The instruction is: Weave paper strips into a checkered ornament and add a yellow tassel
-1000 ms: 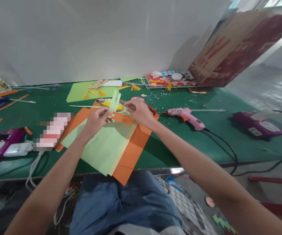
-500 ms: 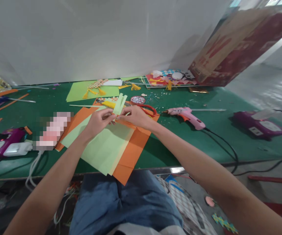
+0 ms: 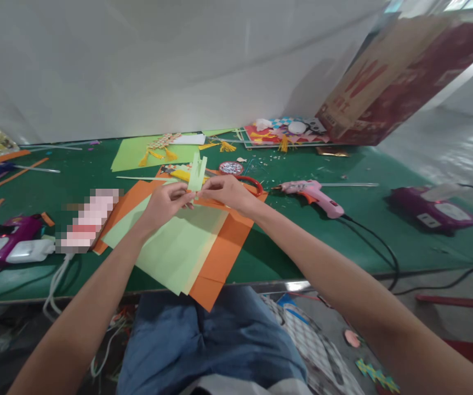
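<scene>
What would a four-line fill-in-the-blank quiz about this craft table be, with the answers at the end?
1. The paper strips standing up between the left hand and the right hand are pale ____.
2. The pink glue gun lies nearer to the ____ hand.
3. Partly under the pale green sheets lie larger sheets coloured ____.
4. The tassels near the wall are ____.

Missing words: green; right; orange; yellow.

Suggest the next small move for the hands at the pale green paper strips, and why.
I would probably keep the left hand steady and use the right hand to gently snug the lower end of the pale green paper strips: both hands' fingers are already close together there, while the strips' upper ends stand up, splayed apart.
</scene>
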A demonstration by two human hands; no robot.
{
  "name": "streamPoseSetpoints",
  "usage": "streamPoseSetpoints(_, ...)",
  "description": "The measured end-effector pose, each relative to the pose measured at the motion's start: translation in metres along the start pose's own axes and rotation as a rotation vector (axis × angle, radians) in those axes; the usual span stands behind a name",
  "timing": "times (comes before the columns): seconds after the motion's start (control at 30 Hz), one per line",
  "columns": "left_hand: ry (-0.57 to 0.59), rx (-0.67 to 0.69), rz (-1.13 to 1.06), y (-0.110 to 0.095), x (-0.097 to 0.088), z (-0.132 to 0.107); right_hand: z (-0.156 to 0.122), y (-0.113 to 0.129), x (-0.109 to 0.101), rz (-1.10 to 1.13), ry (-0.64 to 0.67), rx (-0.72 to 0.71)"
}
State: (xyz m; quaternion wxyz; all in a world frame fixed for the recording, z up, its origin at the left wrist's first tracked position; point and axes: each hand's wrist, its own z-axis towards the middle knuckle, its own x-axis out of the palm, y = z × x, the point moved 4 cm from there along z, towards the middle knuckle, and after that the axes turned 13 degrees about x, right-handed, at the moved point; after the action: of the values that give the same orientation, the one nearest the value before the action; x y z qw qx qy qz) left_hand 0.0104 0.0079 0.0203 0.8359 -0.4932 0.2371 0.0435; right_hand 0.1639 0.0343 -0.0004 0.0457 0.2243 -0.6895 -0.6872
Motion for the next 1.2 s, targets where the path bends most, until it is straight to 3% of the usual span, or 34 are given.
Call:
streamPoseSetpoints(0.2, -0.014, -0.007, 0.001, 0.000, 0.000, -0.001, 0.001, 0.000, 0.000, 0.010, -0.019, -0.005)
streamPoseSetpoints(0.37, -0.049, -0.008, 0.040, 0.001, -0.002, 0.000, -0.001, 0.010, -0.015, -0.016, -0.177, -0.047)
streamPoseSetpoints(0.43, -0.071, -0.005, 0.056, 0.002, -0.004, 0.000, -0.003, 0.015, -0.027, -0.135, -0.312, -0.051)
streamPoseSetpoints(0.57, -0.151, -0.036, 0.042, 0.005, -0.009, 0.000, -0.006, 0.015, -0.042, -0.686, -0.523, 0.014)
streamPoseSetpoints(0.63, -0.196, -0.045, 0.023, 0.004, -0.011, 0.000, -0.006, 0.008, -0.043, -0.861, -0.529, 0.056)
streamPoseSetpoints(0.83, -0.179, -0.003, -0.067, 0.001, -0.011, 0.000, -0.002, -0.015, -0.040, -1.010, -0.472, 0.168)
streamPoseSetpoints(1.07, -0.107, 0.001, -0.210, 0.000, -0.008, -0.003, -0.002, -0.011, -0.040, -1.068, -0.451, 0.158)
streamPoseSetpoints(1.2, -0.188, -0.036, -0.202, 0.000, -0.010, -0.002, -0.004, -0.007, -0.040, -1.044, -0.494, 0.154)
